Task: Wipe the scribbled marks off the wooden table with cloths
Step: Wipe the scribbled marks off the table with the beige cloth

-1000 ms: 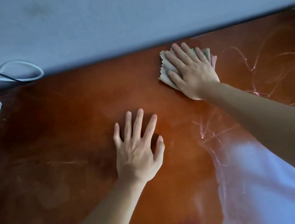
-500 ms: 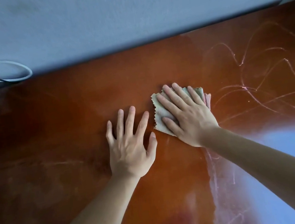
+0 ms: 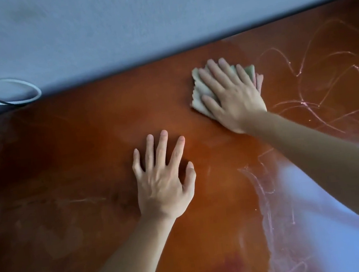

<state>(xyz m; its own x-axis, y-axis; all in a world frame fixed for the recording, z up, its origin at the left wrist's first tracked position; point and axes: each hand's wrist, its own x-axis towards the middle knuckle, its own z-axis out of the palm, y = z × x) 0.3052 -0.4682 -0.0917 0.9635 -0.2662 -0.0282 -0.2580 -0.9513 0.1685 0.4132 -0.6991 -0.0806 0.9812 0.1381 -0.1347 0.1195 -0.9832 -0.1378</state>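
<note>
Nearest, left hand (image 3: 163, 178) lying flat and empty on the glossy reddish-brown wooden table (image 3: 76, 161), fingers spread, gripping nothing, apparently bracing. Just right of that hand and nearer the body, faint pinkish smeared marks (image 3: 265, 193) running away under the glare. Left of it, only a thin pale streak (image 3: 85, 200) on otherwise clean-looking wood.

Farther out, right hand (image 3: 232, 94) pressed palm-down, fingers extended, on a small pale green folded cloth with a pinked edge (image 3: 200, 93), pinning it to the table rather than clutching it. Cloth well beyond and to the right of the left hand, close to the table's far edge.

Directly right of the cloth, beginning just beside it, thin pink looping scribbled lines (image 3: 312, 89) sprawling toward the right edge of view, their long run roughly left to right. Right hand clearly the nearer one to them; judged next: a rightward sweep of the cloth across those loops, then a return toward the nearer smears.

Beyond, pale bluish wall (image 3: 160, 15). Far left, looped white cable (image 3: 12, 87).
</note>
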